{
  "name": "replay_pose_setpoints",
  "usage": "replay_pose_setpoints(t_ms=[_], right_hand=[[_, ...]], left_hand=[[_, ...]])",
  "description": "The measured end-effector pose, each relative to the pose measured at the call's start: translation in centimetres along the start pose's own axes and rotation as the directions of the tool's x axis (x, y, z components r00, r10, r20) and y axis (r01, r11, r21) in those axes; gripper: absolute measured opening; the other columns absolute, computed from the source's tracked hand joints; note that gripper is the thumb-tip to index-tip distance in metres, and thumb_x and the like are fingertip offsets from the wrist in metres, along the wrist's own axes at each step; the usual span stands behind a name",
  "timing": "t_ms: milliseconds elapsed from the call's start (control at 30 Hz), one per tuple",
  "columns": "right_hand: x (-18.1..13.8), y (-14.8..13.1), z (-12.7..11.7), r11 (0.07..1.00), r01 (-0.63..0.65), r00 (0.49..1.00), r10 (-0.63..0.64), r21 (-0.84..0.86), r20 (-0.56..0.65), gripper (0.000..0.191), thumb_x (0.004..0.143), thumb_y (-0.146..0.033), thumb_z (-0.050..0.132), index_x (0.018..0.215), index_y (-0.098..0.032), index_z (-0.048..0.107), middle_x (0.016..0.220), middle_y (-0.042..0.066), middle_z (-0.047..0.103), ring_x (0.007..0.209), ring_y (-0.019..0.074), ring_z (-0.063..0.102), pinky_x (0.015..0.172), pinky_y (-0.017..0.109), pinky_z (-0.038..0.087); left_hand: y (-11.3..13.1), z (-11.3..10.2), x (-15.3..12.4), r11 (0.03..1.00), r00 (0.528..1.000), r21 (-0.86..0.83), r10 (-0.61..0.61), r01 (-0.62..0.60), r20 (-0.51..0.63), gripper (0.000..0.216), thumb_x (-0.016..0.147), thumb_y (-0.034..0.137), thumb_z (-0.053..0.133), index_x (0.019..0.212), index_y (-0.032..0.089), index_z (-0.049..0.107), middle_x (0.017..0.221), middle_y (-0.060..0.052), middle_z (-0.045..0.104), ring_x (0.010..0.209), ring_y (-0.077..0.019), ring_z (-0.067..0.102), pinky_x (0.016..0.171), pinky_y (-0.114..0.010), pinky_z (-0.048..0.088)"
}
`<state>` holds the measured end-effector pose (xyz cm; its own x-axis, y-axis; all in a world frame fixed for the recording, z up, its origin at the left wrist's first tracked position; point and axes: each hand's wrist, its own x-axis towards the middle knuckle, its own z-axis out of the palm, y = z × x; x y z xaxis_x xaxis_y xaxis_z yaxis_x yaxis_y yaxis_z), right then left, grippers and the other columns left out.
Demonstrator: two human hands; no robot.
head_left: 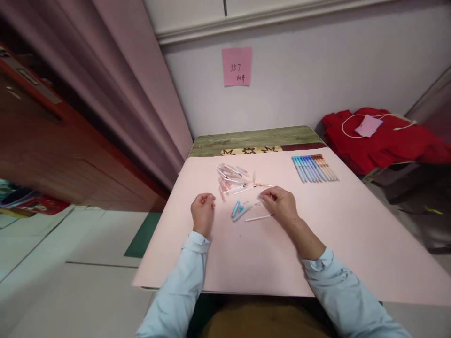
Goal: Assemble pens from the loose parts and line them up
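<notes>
My left hand [203, 213] hovers at the left of the loose pen parts, its fingers curled together. Whatever it may hold is hidden. My right hand [280, 202] is closed in a pinch at the table's middle, beside some tiny clear pieces; I cannot make out what is between its fingertips. Between the hands lie a bright blue pen cap [236, 209] and a pale blue pen barrel [241, 213]. A thin white ink refill [259, 218] with a dark tip rests just below my right fingers. Farther back is a jumbled pile of pinkish clear barrels and white refills [232, 178].
A neat row of pens [314, 168], shading from blue to brown, lies at the back right on the pink table cover [275, 263]. Red cloth [387, 141] with a white cable is piled beyond the table's right edge. A pink note [237, 66] is stuck to the wall.
</notes>
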<state>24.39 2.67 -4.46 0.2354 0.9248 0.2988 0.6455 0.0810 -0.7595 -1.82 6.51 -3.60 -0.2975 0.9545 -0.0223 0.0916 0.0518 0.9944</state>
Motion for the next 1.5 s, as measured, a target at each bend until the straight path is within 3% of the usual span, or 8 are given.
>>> replay_pose_setpoints(t_ms=[133, 267, 400, 633, 1067, 1167, 1300, 1500], right_hand=[[0.0, -0.2, 0.2, 0.998, 0.035, 0.998, -0.032, -0.045, 0.056, 0.015, 0.082, -0.037, 0.065, 0.077, -0.027, 0.076, 0.076, 0.000, 0.069, 0.066, 0.0146, 0.059, 0.063, 0.026, 0.040], [0.1, -0.5, 0.0, 0.997, 0.037, 0.995, -0.029, -0.071, 0.100, 0.016, 0.083, -0.037, 0.064, 0.080, -0.027, 0.076, 0.078, 0.000, 0.070, 0.069, 0.0157, 0.060, 0.065, 0.026, 0.041], [-0.3, -1.4, 0.6, 0.991, 0.128, 0.976, -0.122, -0.023, 0.182, 0.014, 0.086, -0.033, 0.064, 0.082, -0.026, 0.075, 0.083, 0.002, 0.071, 0.073, 0.0162, 0.062, 0.068, 0.027, 0.043], [-1.2, -2.1, 2.5, 0.907, 0.413, 0.867, -0.365, -0.080, 0.339, 0.018, 0.085, -0.017, 0.068, 0.099, -0.027, 0.072, 0.097, 0.002, 0.074, 0.092, 0.0199, 0.063, 0.084, 0.033, 0.040], [-0.4, -1.5, 2.0, 0.812, 0.583, 0.758, -0.534, -0.022, 0.375, 0.010, 0.088, -0.018, 0.066, 0.094, -0.024, 0.071, 0.098, 0.004, 0.069, 0.096, 0.0199, 0.059, 0.088, 0.034, 0.038], [0.0, -0.9, 1.0, 0.834, 0.548, 0.804, -0.505, -0.063, 0.315, 0.011, 0.092, -0.023, 0.060, 0.097, -0.024, 0.070, 0.098, 0.005, 0.069, 0.096, 0.0208, 0.059, 0.087, 0.034, 0.038], [0.5, 0.8, 0.2, 0.906, 0.298, 0.949, -0.247, -0.300, 0.196, 0.014, 0.093, -0.026, 0.057, 0.090, -0.023, 0.071, 0.092, 0.006, 0.070, 0.090, 0.0228, 0.059, 0.083, 0.035, 0.039], [-0.3, -0.9, -0.1, 0.961, 0.163, 0.986, -0.162, -0.225, 0.024, 0.023, 0.090, -0.030, 0.059, 0.107, -0.023, 0.071, 0.102, 0.008, 0.071, 0.098, 0.0258, 0.061, 0.088, 0.037, 0.043]], left_hand=[[0.5, 1.6, -1.3, 0.969, 0.971, 0.182, 0.130, -0.167, 0.200, 0.017, 0.072, 0.034, 0.065, 0.077, 0.019, 0.067, 0.068, 0.000, 0.064, 0.061, -0.0128, 0.053, 0.058, -0.024, 0.042], [0.1, 2.0, -2.7, 0.874, 0.937, 0.416, 0.111, -0.251, 0.332, 0.012, 0.071, 0.031, 0.064, 0.072, 0.020, 0.068, 0.066, -0.001, 0.063, 0.062, -0.0151, 0.055, 0.058, -0.026, 0.042], [0.3, 2.1, -3.3, 0.787, 0.928, 0.533, 0.129, -0.310, 0.349, 0.013, 0.072, 0.032, 0.066, 0.075, 0.020, 0.066, 0.072, -0.002, 0.065, 0.068, -0.0163, 0.059, 0.061, -0.026, 0.041], [1.3, 2.3, -3.9, 0.646, 0.913, 0.675, 0.088, -0.357, 0.398, 0.007, 0.075, 0.023, 0.064, 0.081, 0.021, 0.063, 0.078, -0.002, 0.066, 0.072, -0.0178, 0.059, 0.063, -0.028, 0.037], [0.7, 2.4, -4.1, 0.626, 0.933, 0.701, 0.135, -0.342, 0.334, 0.012, 0.075, 0.016, 0.059, 0.085, 0.022, 0.061, 0.081, -0.003, 0.065, 0.074, -0.0179, 0.059, 0.063, -0.028, 0.036], [0.5, 2.3, -4.1, 0.643, 0.935, 0.687, 0.142, -0.337, 0.326, 0.011, 0.075, 0.017, 0.060, 0.084, 0.022, 0.061, 0.080, -0.002, 0.065, 0.073, -0.0172, 0.058, 0.063, -0.027, 0.036], [0.1, 1.9, -3.9, 0.709, 0.931, 0.622, 0.144, -0.334, 0.336, 0.011, 0.074, 0.026, 0.067, 0.083, 0.021, 0.063, 0.076, -0.001, 0.064, 0.071, -0.0165, 0.059, 0.063, -0.027, 0.038], [1.9, -1.0, -0.3, 0.818, 0.956, 0.497, 0.225, -0.290, 0.187, 0.022, 0.079, 0.039, 0.064, 0.090, 0.020, 0.065, 0.083, -0.004, 0.068, 0.072, -0.0184, 0.061, 0.070, -0.030, 0.045]])
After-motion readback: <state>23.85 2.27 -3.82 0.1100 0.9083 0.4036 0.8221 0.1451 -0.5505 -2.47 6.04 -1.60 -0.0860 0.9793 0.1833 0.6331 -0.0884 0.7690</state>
